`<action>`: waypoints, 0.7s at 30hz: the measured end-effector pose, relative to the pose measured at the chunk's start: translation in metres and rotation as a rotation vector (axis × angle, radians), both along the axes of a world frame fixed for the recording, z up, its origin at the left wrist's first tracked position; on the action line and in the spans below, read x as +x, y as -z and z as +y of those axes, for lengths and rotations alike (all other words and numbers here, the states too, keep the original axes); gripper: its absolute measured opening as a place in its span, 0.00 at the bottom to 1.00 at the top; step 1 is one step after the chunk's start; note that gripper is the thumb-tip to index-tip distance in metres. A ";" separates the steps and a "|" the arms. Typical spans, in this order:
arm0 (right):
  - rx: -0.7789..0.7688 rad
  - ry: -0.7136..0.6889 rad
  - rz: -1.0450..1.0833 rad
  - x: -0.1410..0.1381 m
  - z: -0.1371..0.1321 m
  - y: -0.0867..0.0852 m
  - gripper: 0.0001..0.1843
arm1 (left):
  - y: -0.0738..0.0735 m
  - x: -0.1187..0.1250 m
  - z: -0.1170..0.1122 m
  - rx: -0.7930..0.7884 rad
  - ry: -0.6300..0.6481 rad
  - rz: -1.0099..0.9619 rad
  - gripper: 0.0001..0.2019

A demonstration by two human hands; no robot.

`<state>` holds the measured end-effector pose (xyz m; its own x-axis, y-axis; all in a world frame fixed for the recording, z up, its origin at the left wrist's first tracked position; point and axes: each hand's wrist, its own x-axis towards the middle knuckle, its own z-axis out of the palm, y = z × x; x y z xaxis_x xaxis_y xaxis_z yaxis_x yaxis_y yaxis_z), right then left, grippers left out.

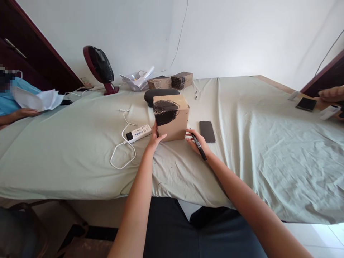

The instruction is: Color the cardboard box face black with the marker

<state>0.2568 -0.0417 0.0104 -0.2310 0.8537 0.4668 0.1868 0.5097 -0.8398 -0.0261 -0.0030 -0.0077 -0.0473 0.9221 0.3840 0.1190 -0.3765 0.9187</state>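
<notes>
A brown cardboard box [174, 125] stands upright on the cloth-covered table in front of me, a large black scribbled patch across its upper left corner. My left hand [156, 138] grips the box's lower left edge, thumb on the front face. At the lower right side of the box is my right hand [197, 140], its fingertips at the box's edge. A black marker pen [199, 146] lies across that hand, held in its fingers. Just right of it a dark smartphone [207, 131] rests on the cloth. The box's back and bottom are hidden.
A white power strip [139, 133] with a white cable lies left of the box. Behind are a black rounded object [149, 96], two smaller cardboard boxes [182, 79], a plastic basket [135, 81] and a fan [100, 68]. People sit at both table ends.
</notes>
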 end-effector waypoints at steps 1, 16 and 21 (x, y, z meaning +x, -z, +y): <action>-0.021 0.011 0.019 0.002 -0.001 -0.001 0.21 | -0.001 -0.002 0.000 0.015 -0.015 0.020 0.54; 0.166 0.291 0.080 0.006 -0.024 -0.038 0.21 | -0.018 0.020 -0.029 0.379 -0.197 0.231 0.46; 0.466 0.299 0.082 -0.020 -0.040 -0.099 0.24 | -0.019 0.029 -0.029 0.349 -0.399 0.313 0.46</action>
<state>0.2364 -0.0816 0.1098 0.0422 0.5756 0.8167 0.3236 0.7655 -0.5562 0.0031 -0.0319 0.0109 -0.1991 0.6739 0.7115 0.5570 -0.5195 0.6479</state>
